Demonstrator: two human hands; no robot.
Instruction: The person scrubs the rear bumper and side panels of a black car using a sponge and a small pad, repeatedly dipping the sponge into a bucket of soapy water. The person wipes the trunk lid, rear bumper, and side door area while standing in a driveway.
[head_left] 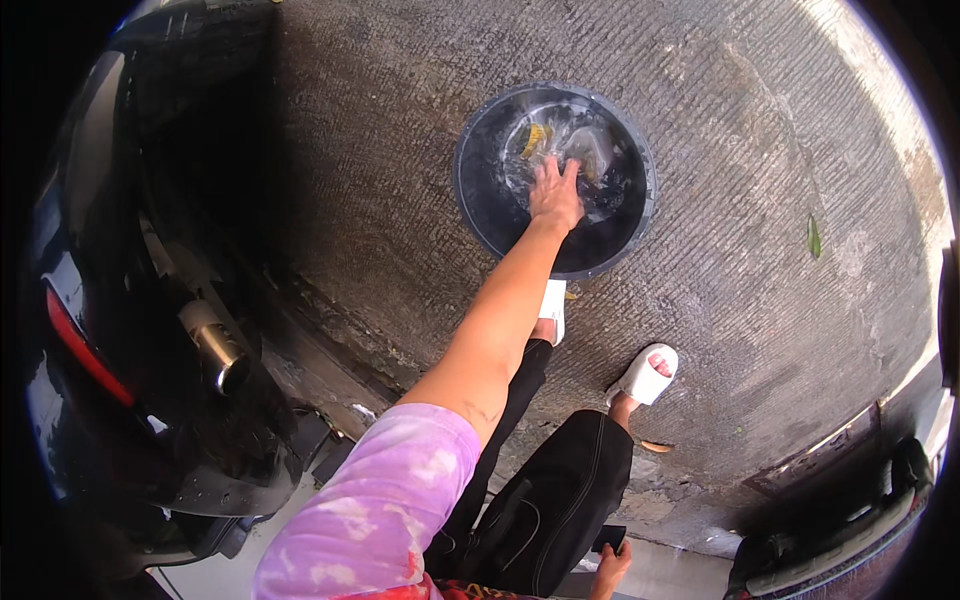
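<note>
A round black plastic basin [466,205] stands on the ground ahead of me, with splashing water in it. My left hand [556,195] reaches down into it, its fingers spread and slightly blurred at the water. Just beyond the fingertips lies a yellow piece with dark marks [537,138]. Beside it, to the right, is a greyish, see-through thing [592,148], too smeared by the splash to name. Low in the picture, beside my right thigh, my right hand [612,572] has its fingers closed on a small dark flat object [607,539].
A black vehicle with a red light [88,345] and a metal exhaust pipe [215,345] stands close on my left. My white slippers [645,375] are just behind the basin, on rough ridged concrete [740,300]. A green leaf [814,237] lies to the right; a dark object [830,540] is at lower right.
</note>
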